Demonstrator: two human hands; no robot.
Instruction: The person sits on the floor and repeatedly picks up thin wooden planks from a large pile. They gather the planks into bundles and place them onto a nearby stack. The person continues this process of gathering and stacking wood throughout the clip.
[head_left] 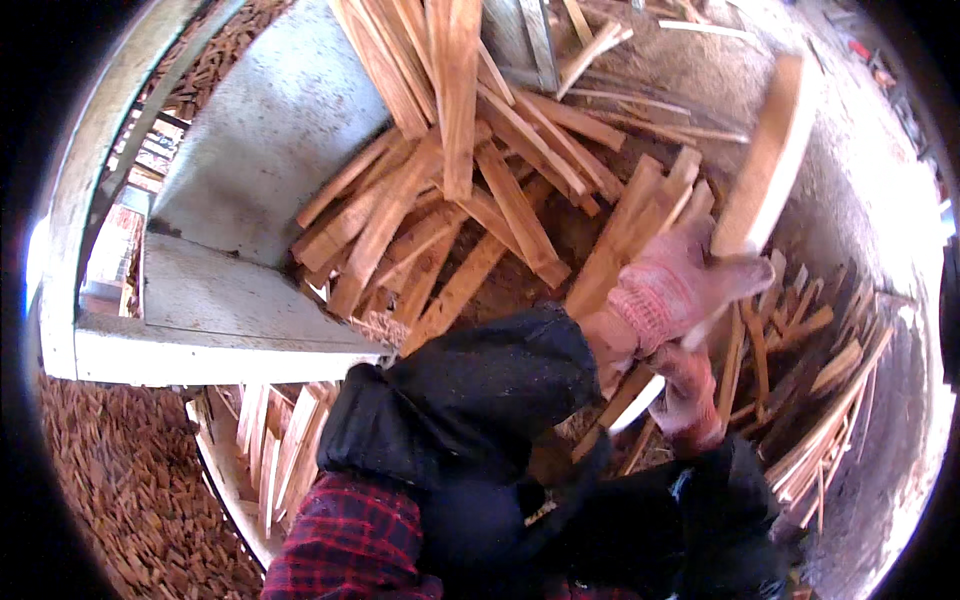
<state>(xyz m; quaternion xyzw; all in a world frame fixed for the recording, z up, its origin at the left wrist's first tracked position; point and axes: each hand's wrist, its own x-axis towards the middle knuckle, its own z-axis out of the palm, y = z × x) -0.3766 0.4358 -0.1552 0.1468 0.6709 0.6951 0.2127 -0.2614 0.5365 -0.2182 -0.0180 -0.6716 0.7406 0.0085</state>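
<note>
- The left hand (675, 275), gloved in pinkish white, is seen with its thumb spread wide; a pale wooden block (768, 150) is seen rising from the fork of thumb and fingers toward one o'clock, and whether it is gripped cannot be told.
- The block is tilted, its upper end being blurred.
- The right hand (690, 400), also gloved, is placed at six o'clock from the left, just below it; its fingers appear curled, but what they hold cannot be told.
- A bright-edged wood strip (637, 403) is seen just beside the right hand, at nine o'clock.
- Both forearms are covered by black sleeves (450, 400), with red plaid cloth (350, 530) exposed behind the left one.
- Leaning boards (615, 245) are found near the left hand at ten o'clock.
- Farther out, between nine and ten o'clock, wood pieces (400, 215) are heaped crosswise, overlapped by a long plank (458, 100).
- Thin sticks (850, 420) are gathered at four o'clock.
- At ten o'clock, beyond the heap, a grey panel (265, 110) is set above a white ledge (220, 360).
- At eight o'clock, well apart, a mass of small reddish-brown pieces (140, 490) is spread.
</note>
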